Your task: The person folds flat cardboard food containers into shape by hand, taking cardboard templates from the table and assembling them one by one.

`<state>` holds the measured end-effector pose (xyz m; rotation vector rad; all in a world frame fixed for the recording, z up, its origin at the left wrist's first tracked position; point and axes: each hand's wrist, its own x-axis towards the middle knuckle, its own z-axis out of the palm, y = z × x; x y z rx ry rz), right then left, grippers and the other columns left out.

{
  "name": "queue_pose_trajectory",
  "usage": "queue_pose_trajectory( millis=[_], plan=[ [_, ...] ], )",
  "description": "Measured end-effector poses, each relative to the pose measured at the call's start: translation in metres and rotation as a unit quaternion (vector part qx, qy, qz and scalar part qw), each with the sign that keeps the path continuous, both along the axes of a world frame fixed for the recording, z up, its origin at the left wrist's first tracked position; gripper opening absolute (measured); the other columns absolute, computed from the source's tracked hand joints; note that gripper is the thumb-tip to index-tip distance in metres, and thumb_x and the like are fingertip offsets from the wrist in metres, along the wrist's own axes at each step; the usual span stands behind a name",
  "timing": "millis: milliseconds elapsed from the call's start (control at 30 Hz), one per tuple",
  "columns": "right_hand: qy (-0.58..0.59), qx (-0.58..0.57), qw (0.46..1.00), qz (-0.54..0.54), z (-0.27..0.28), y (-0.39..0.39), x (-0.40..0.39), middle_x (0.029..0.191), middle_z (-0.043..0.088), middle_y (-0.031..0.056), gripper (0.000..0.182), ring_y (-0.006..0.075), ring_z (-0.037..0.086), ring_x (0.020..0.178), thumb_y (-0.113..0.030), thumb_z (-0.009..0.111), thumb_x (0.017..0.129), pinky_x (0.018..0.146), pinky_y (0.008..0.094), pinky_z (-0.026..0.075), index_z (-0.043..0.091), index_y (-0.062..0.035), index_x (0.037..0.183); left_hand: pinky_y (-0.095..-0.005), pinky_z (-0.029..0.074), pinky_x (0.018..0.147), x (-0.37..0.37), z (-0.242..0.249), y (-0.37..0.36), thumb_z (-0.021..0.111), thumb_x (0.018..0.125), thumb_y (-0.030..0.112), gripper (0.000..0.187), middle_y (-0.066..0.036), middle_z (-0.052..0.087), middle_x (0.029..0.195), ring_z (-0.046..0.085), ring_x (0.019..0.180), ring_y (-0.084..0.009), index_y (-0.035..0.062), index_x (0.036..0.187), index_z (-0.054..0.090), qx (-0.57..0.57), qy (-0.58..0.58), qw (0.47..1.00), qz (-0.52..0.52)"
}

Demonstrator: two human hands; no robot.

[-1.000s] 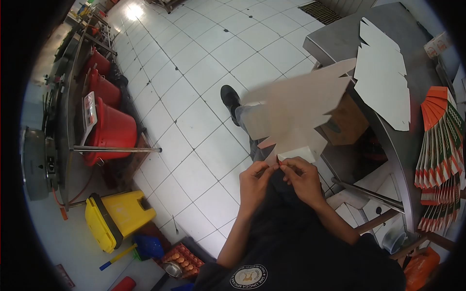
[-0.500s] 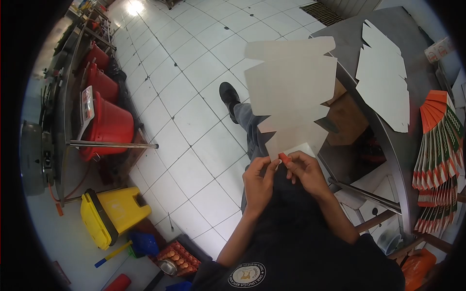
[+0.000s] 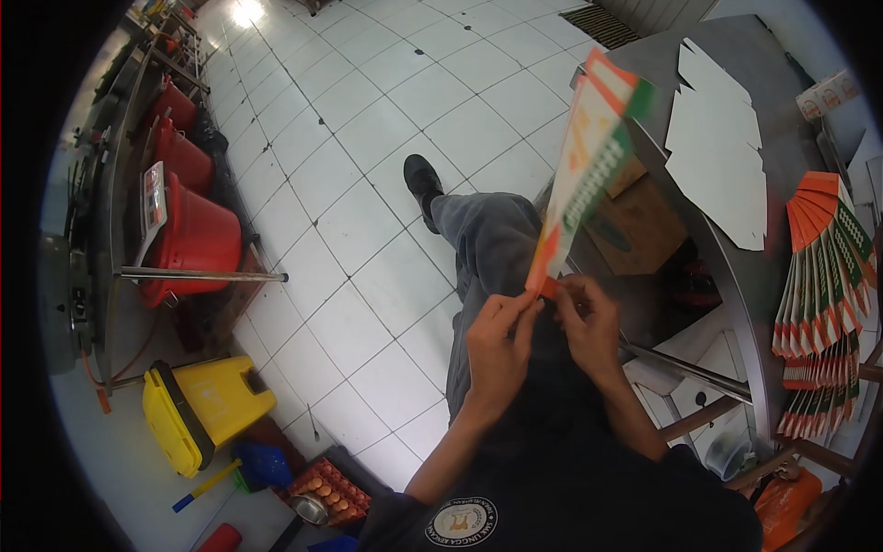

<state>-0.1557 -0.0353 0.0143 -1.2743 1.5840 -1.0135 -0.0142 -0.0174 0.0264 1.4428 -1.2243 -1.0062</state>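
A printed cardboard box blank (image 3: 589,156), orange, white and green, rises upright and tilted over my lap, turned nearly edge-on. At its narrow lower end, my left hand (image 3: 499,348) is closed, with thumb and fingers pinching the orange edge. My right hand (image 3: 590,324) is also closed, gripping an orange flap just beside the left one. The fingertips partly cover that end. To the right, a flat white box blank (image 3: 717,152) lies on the grey table (image 3: 731,262), away from both hands.
Fanned printed box blanks (image 3: 823,267) overlap at the far right. Cardboard (image 3: 639,221) sits under the table. Across the tiled floor (image 3: 359,248) are red tubs (image 3: 198,235), a yellow bin (image 3: 216,400) and a tray of eggs (image 3: 336,492). An orange bag (image 3: 789,501) is at lower right.
The blank has turned from its plain pale side, spread wide, to nearly edge-on with its printed side showing. Both hands still hold its lower end. The view has shifted slightly.
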Motion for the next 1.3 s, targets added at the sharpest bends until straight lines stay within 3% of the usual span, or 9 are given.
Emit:
queue_pose_trajectory(
  millis=[100, 400, 600, 700, 800, 1000, 1133, 1200, 1300],
  plan=[
    [-0.184, 0.084, 0.979, 0.017, 0.000, 0.003, 0.000, 0.087, 0.069, 0.0030, 0.012, 0.0067, 0.062, 0.071, -0.009, 0.067, 0.102, 0.054, 0.0224, 0.048, 0.071, 0.0017, 0.103, -0.0286, 0.057, 0.075, 0.004, -0.003, -0.004, 0.073, 0.096, 0.001, 0.016, -0.009, 0.068, 0.093, 0.069, 0.086, -0.0152, -0.0030, 0.112, 0.074, 0.011, 0.032, 0.999, 0.014],
    [-0.210, 0.129, 0.969, 0.018, -0.007, 0.007, 0.004, 0.084, 0.067, 0.0015, 0.010, 0.0044, 0.057, 0.069, -0.008, 0.069, 0.101, 0.052, 0.0215, 0.048, 0.071, 0.0013, 0.101, -0.0271, 0.053, 0.078, 0.010, -0.018, -0.004, 0.073, 0.096, 0.002, 0.014, -0.007, 0.070, 0.095, 0.067, 0.085, -0.0127, -0.0020, 0.109, 0.077, 0.031, 0.068, 0.997, -0.009],
    [-0.177, 0.087, 0.980, 0.024, -0.008, 0.010, 0.016, 0.092, 0.072, 0.0039, 0.018, 0.0056, 0.064, 0.076, -0.010, 0.071, 0.100, 0.060, 0.0216, 0.055, 0.073, 0.0011, 0.114, -0.0263, 0.052, 0.079, 0.020, -0.025, -0.004, 0.074, 0.096, 0.005, 0.015, -0.006, 0.067, 0.090, 0.066, 0.084, -0.0118, -0.0027, 0.109, 0.076, 0.052, 0.075, 0.995, -0.033],
    [-0.255, 0.102, 0.958, 0.080, -0.020, 0.010, 0.014, 0.093, 0.073, 0.0046, 0.022, 0.0065, 0.066, 0.080, -0.011, 0.071, 0.100, 0.065, 0.0219, 0.057, 0.074, 0.0006, 0.119, -0.0265, 0.051, 0.078, 0.024, -0.019, -0.003, 0.075, 0.095, 0.006, 0.017, -0.004, 0.062, 0.089, 0.064, 0.083, -0.0118, -0.0028, 0.110, 0.076, 0.068, 0.082, 0.994, -0.019],
    [-0.284, 0.170, 0.937, 0.109, -0.011, 0.005, 0.005, 0.088, 0.072, 0.0051, 0.018, 0.0066, 0.066, 0.075, -0.012, 0.071, 0.100, 0.060, 0.0223, 0.055, 0.075, 0.0011, 0.112, -0.0263, 0.050, 0.076, 0.022, -0.011, 0.006, 0.076, 0.095, 0.006, 0.019, -0.003, 0.058, 0.089, 0.062, 0.083, -0.0113, -0.0031, 0.111, 0.076, 0.069, 0.075, 0.995, -0.021],
    [-0.186, 0.170, 0.962, 0.105, -0.011, 0.006, 0.010, 0.075, 0.069, 0.0039, 0.013, 0.0069, 0.062, 0.060, -0.013, 0.072, 0.100, 0.050, 0.0222, 0.048, 0.074, 0.0006, 0.100, -0.0253, 0.050, 0.075, 0.017, -0.017, 0.012, 0.077, 0.095, 0.006, 0.021, -0.002, 0.055, 0.089, 0.059, 0.082, -0.0092, -0.0031, 0.114, 0.076, 0.090, 0.106, 0.990, 0.006],
    [-0.183, 0.206, 0.959, 0.073, 0.010, 0.012, 0.017, 0.083, 0.069, 0.0031, 0.010, 0.0063, 0.060, 0.057, -0.009, 0.069, 0.100, 0.049, 0.0208, 0.046, 0.070, 0.0006, 0.102, -0.0251, 0.050, 0.071, 0.021, -0.018, 0.016, 0.075, 0.095, 0.004, 0.018, -0.002, 0.055, 0.084, 0.059, 0.078, -0.0086, -0.0036, 0.111, 0.076, 0.044, -0.021, 0.999, -0.008],
    [-0.168, 0.208, 0.961, 0.069, 0.014, 0.013, 0.017, 0.087, 0.069, 0.0031, 0.009, 0.0061, 0.058, 0.055, -0.008, 0.068, 0.100, 0.048, 0.0208, 0.045, 0.068, 0.0005, 0.103, -0.0253, 0.051, 0.070, 0.019, -0.019, 0.017, 0.075, 0.095, 0.003, 0.017, -0.002, 0.056, 0.083, 0.060, 0.076, -0.0087, -0.0046, 0.111, 0.075, 0.041, -0.009, 0.999, 0.011],
    [-0.031, 0.010, 0.998, -0.046, 0.027, 0.015, 0.008, 0.099, 0.068, 0.0042, 0.014, 0.0069, 0.056, 0.055, -0.008, 0.069, 0.099, 0.048, 0.0225, 0.045, 0.063, 0.0004, 0.107, -0.0277, 0.054, 0.068, 0.027, -0.021, 0.022, 0.074, 0.093, 0.002, 0.031, -0.005, 0.062, 0.084, 0.065, 0.074, -0.0123, -0.0032, 0.123, 0.068, 0.097, -0.006, 0.995, 0.024]
  ],
)
